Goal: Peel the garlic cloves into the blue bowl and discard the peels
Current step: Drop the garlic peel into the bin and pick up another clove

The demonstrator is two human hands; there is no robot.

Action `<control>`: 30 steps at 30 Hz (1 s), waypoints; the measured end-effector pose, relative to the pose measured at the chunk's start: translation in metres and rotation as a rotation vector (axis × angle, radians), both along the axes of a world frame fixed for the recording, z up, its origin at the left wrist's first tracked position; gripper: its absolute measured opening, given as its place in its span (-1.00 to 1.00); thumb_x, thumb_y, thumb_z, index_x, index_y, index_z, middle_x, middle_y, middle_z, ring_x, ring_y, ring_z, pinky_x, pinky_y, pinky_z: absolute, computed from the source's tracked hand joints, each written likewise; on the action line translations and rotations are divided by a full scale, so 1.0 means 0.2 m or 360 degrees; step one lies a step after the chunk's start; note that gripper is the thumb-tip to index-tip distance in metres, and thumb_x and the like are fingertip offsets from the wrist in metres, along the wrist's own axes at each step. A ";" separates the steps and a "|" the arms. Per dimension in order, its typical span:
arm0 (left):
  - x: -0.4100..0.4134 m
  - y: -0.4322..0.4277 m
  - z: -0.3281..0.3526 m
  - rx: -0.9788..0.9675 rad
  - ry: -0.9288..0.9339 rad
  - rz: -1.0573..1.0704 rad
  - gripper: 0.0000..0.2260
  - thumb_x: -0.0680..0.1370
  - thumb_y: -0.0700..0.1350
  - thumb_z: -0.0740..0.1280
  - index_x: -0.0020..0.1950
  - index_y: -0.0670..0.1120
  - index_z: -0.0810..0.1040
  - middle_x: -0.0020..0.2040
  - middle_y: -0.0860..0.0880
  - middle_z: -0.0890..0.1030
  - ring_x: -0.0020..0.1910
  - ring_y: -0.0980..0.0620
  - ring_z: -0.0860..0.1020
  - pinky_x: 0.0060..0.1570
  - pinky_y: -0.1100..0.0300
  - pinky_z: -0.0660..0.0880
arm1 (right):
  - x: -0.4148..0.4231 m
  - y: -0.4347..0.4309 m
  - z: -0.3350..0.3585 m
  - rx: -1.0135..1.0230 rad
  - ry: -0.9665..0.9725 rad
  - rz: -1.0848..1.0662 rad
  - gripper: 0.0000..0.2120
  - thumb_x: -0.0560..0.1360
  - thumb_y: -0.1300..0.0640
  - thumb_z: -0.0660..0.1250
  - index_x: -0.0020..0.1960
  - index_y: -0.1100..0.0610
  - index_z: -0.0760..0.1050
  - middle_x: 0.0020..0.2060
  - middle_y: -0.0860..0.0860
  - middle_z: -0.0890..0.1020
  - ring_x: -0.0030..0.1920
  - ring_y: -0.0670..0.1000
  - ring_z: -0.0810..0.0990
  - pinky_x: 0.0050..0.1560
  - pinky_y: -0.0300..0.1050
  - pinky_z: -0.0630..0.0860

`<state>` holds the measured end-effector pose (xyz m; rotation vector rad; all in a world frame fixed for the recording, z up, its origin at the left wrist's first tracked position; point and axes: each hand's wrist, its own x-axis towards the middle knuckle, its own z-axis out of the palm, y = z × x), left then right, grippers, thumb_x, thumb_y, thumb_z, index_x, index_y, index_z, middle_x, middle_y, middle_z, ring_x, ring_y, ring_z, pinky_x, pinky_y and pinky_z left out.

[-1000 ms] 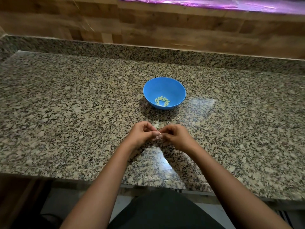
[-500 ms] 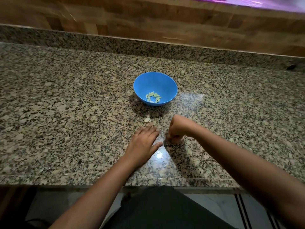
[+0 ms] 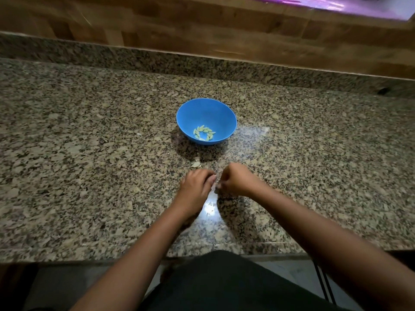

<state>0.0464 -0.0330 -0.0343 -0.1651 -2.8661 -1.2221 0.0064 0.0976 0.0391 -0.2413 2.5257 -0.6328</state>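
A speckled granite surface (image 3: 89,153), backed by a raised granite ledge (image 3: 134,61), was shown. A blue bowl (image 3: 222,113) holding peeled garlic cloves (image 3: 204,133) was set near its middle; a pale peel scrap (image 3: 195,164) lay just in front.

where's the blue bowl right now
In the head view the blue bowl sits near the middle of the granite counter, just beyond both hands, with peeled garlic cloves in its bottom.
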 end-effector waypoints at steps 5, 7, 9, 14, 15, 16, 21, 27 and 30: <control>-0.04 0.00 0.10 0.0675 -0.0439 -0.0117 -0.77 0.64 0.00 0.07 -0.12 -0.02 0.43 -0.20 -0.02 0.50 -0.20 0.04 0.47 -0.17 0.11 0.41 | 0.03 0.08 0.01 -0.0938 -0.0411 -0.0464 -0.87 0.47 0.25 0.36 -0.19 0.31 0.54 -0.39 0.11 0.57 -0.45 -0.06 0.50 -0.42 -0.23 0.44; -0.05 0.00 0.11 0.0827 -0.0497 -0.0168 -0.77 0.65 -0.04 0.08 -0.14 -0.04 0.41 -0.28 -0.05 0.47 -0.34 0.06 0.44 -0.30 0.16 0.41 | 0.04 0.09 0.03 -0.1125 -0.0530 -0.0445 -0.87 0.49 0.29 0.32 -0.16 0.38 0.52 -0.38 0.14 0.56 -0.48 -0.08 0.50 -0.45 -0.30 0.46; -0.05 0.00 0.11 0.0881 -0.0503 -0.0181 -0.79 0.64 -0.08 0.11 -0.15 -0.09 0.41 -0.35 -0.06 0.44 -0.45 0.08 0.42 -0.43 0.21 0.40 | 0.06 0.10 0.05 -0.1218 -0.0592 -0.0451 -0.89 0.50 0.34 0.28 -0.18 0.36 0.50 -0.37 0.15 0.54 -0.46 -0.08 0.51 -0.42 -0.31 0.47; -0.04 0.03 0.15 0.1492 -0.0825 0.0070 -0.79 0.65 -0.10 0.11 -0.13 -0.17 0.39 -0.53 0.05 0.31 -0.63 0.16 0.26 -0.60 0.32 0.27 | 0.13 0.02 0.04 -0.0597 0.0161 -0.0390 -0.90 0.51 0.27 0.31 -0.19 0.25 0.51 -0.30 0.11 0.58 -0.32 0.02 0.54 -0.25 -0.06 0.56; -0.04 0.04 0.16 0.1642 -0.0910 0.0102 -0.78 0.65 -0.10 0.10 -0.15 -0.15 0.38 -0.54 0.06 0.29 -0.64 0.17 0.23 -0.61 0.33 0.25 | 0.15 0.01 0.04 -0.0377 0.0417 -0.0230 -0.91 0.51 0.29 0.28 -0.16 0.26 0.51 -0.25 0.11 0.58 -0.25 0.05 0.55 -0.17 -0.01 0.57; -0.04 0.04 0.17 0.1664 -0.0936 0.0119 -0.78 0.65 -0.11 0.10 -0.16 -0.14 0.39 -0.54 0.06 0.28 -0.64 0.17 0.22 -0.62 0.33 0.25 | 0.17 -0.01 0.03 -0.0262 0.0596 -0.0096 -0.91 0.51 0.31 0.25 -0.14 0.27 0.51 -0.22 0.12 0.57 -0.20 0.06 0.54 -0.13 0.00 0.56; -0.02 0.03 0.17 0.1060 -0.0388 0.0060 -0.78 0.63 -0.17 0.15 -0.22 -0.13 0.38 -0.37 -0.03 0.38 -0.53 0.19 0.37 -0.53 0.32 0.37 | 0.16 -0.02 0.04 -0.1122 -0.0217 -0.0773 -0.82 0.53 0.33 0.26 -0.26 0.26 0.47 -0.40 0.10 0.50 -0.43 -0.03 0.47 -0.49 -0.26 0.43; -0.04 0.05 0.21 0.1071 -0.0604 0.0185 -0.74 0.64 -0.12 0.14 -0.24 -0.12 0.41 -0.45 0.03 0.37 -0.50 0.11 0.32 -0.53 0.22 0.31 | 0.17 -0.03 0.01 -0.0601 0.0316 -0.0550 -0.87 0.51 0.32 0.26 -0.21 0.21 0.45 -0.33 0.02 0.49 -0.32 -0.02 0.48 -0.27 -0.11 0.50; -0.03 0.05 0.24 0.1374 -0.1070 0.0186 -0.75 0.65 -0.10 0.11 -0.17 -0.16 0.43 -0.53 0.08 0.38 -0.58 0.15 0.28 -0.60 0.33 0.26 | 0.22 -0.03 -0.05 -0.0237 0.0739 -0.0096 -0.87 0.49 0.38 0.21 -0.17 0.19 0.40 -0.24 -0.02 0.45 -0.19 -0.02 0.45 -0.14 -0.14 0.50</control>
